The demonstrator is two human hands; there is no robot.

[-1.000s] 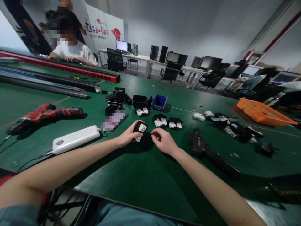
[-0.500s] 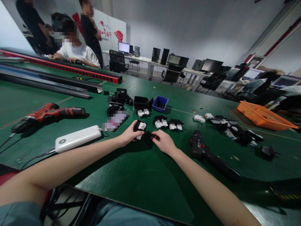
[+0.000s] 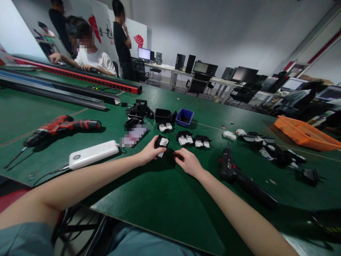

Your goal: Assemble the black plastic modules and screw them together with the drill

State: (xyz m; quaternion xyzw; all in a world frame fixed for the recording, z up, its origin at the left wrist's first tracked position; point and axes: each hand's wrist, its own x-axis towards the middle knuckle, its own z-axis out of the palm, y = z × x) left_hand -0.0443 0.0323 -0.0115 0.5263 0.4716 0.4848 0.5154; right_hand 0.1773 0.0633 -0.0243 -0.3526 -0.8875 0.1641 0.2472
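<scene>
My left hand (image 3: 148,153) grips a small black plastic part with white inserts (image 3: 162,143) just above the green table (image 3: 165,202). My right hand (image 3: 188,161) rests on the table right beside it, fingers curled in a pinch near the part's lower edge; what they pinch is too small to make out. Two similar black parts with white inserts (image 3: 185,138) (image 3: 201,141) lie just beyond my hands.
A black electric screwdriver (image 3: 239,174) lies right of my right hand, a red one (image 3: 61,126) far left. A white power bank (image 3: 93,154), a blue bin (image 3: 184,117), an orange tray (image 3: 303,133) and several black parts (image 3: 274,151) sit around. A person sits at the far left.
The view has drifted slightly, so everything sits a little to the right. My right hand has lowered toward the table beside the part. People at the back have moved.
</scene>
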